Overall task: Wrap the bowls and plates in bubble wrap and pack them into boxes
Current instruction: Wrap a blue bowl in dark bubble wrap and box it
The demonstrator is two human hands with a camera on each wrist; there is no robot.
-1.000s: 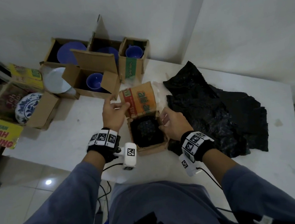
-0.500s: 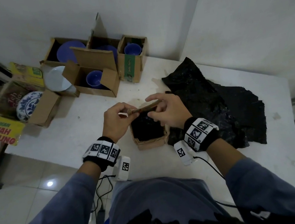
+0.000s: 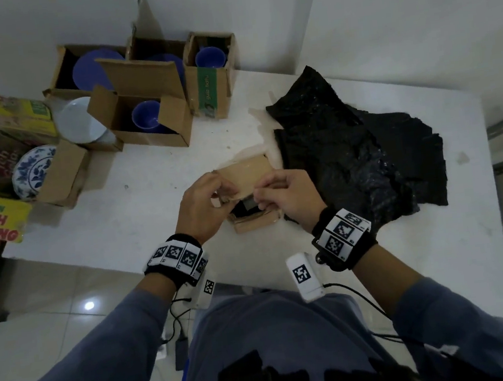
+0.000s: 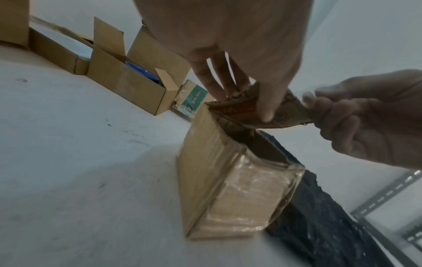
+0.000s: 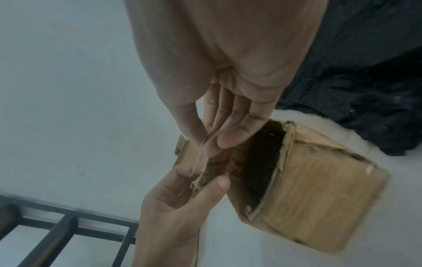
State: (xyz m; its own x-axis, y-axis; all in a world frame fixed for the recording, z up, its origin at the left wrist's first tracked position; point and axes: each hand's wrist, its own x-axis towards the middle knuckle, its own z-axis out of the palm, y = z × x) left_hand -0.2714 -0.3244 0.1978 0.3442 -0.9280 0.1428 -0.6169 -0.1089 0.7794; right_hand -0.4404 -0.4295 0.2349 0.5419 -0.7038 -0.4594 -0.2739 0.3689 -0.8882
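Worktop [image 3: 284, 268], white, carries everything. Black bubble wrap [image 3: 362, 152] lies heaped to the right. Open boxes [image 3: 148, 120] with blue bowls [image 3: 145, 118] and plates [image 3: 95, 67] stand at the back left. Near the front edge sits a small taped box [image 4: 230, 184], something dark inside, touching the wrap. Left hand [image 3: 201, 202] and right hand [image 3: 291, 195] each pinch its top flap [image 3: 247, 175] with curled fingers [image 4: 267, 108], holding it over the opening.
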